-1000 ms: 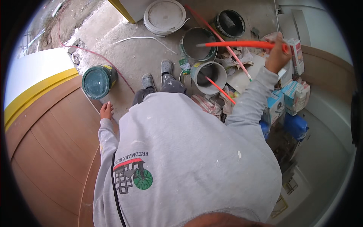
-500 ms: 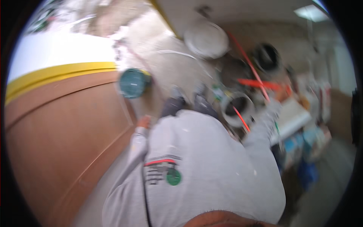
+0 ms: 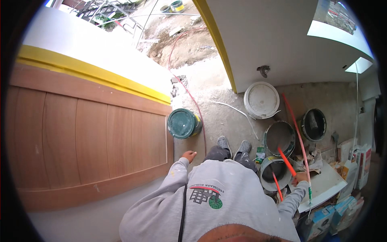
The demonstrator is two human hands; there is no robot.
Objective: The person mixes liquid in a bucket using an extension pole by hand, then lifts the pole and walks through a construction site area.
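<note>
On the floor's left edge, just beside a brown wooden door (image 3: 92, 137), stands a bucket with a dark green lid (image 3: 181, 123). A thin red hose (image 3: 188, 92) runs past it and out across the dirt. Near the foot of the white wall (image 3: 266, 44), at the floor's far edge, sits a white-lidded bucket (image 3: 262, 100); a white strip (image 3: 240, 111) lies near it. Toward the right edge are what look like blue-and-white cartons (image 3: 321, 221), though that corner is dim.

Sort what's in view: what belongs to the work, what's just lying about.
Likely in use:
orange stick, in the right hand;
dark-rimmed open bucket at its far end.

Apparently lying about:
lidded green bucket;
lidded white bucket;
blue box.
</note>
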